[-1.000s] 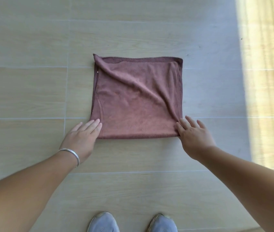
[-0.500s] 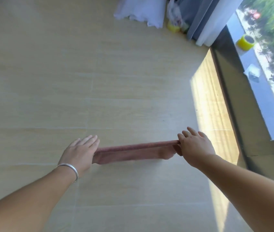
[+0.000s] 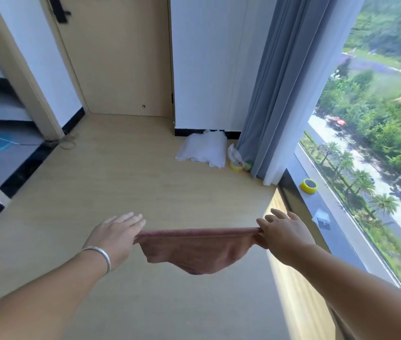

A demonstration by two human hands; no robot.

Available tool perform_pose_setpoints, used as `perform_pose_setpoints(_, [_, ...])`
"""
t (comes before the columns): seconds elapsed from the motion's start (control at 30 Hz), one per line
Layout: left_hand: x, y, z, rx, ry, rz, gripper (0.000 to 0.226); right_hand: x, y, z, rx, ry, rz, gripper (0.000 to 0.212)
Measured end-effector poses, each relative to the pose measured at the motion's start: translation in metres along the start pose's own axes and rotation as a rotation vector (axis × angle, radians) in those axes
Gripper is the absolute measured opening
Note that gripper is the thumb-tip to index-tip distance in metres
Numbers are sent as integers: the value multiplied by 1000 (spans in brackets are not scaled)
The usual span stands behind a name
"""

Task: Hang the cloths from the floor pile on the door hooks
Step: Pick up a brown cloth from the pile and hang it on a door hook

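Head view looks down over my two outstretched arms, and between my hands hangs the brown cloth (image 3: 198,251), clear of the floor (image 3: 126,182) and stretched by its top edge. My left hand (image 3: 115,235) grips the left corner from above, with the fingers (image 3: 131,218) lying fairly straight over the hem and the thumb hidden underneath, so I judge it a pinch rather than see it whole. My right hand (image 3: 284,235) holds the other corner the same way, fingers reaching forward past the edge. I keep the hands well apart so the top hem stays taut and level; the middle sags down in a soft belly below them, which tells me the cloth is limp and will fold on itself if either corner slips. Holding it wide like this should make it easier to find a stretch of hem to drape over a hook. Ahead of my hands, past the open floor, stands the wooden door (image 3: 121,57), with something dark near its top left that may be a hook fitting (image 3: 59,11), though I cannot tell for sure. Beyond my right hand a white bundle (image 3: 203,149) lies on the floor by the blue curtain (image 3: 275,82), and a yellow tape roll (image 3: 308,185) sits on the window ledge (image 3: 327,209) further to that side. The hanging itself is not yet done.
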State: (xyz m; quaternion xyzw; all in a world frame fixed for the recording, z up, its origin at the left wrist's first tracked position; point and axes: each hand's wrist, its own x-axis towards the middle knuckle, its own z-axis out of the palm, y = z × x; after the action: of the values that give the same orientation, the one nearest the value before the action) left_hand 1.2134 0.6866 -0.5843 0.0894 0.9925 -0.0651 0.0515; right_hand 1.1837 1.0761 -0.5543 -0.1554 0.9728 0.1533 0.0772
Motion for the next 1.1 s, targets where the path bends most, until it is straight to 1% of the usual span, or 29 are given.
perform_pose_setpoints(0.17, [-16,-30,-114,62,71,-18,56,-15,19,-109,-4,161,-1,37])
perform_pose_setpoints(0.27, [-27,-42,-175,106,100,-46,52,-28,26,-159,-2,203,-5,26])
perform_pose_setpoints(0.3, [-32,-44,-194,116,116,-58,50,-33,28,-175,-2,207,-2,26])
perform_pose_setpoints(0.37, [-43,-45,-230,104,121,-86,45,-44,31,-206,1,218,0,30])
perform_pose_setpoints(0.53, [-76,-40,-317,64,42,-121,21,-74,31,-277,22,231,-9,46])
perform_pose_setpoints(0.63, [-95,-45,-360,44,38,-151,17,-92,34,-315,22,207,-37,44])
perform_pose_setpoints(0.77, [-121,-56,-413,24,25,-194,19,-114,42,-366,79,187,-84,38])
perform_pose_setpoints(0.9, [-142,-61,-466,-13,48,-203,23,-132,53,-414,84,242,-125,39])
perform_pose_setpoints(1.1, [-179,-64,-540,-33,91,-171,31,-159,73,-477,73,300,-90,40])
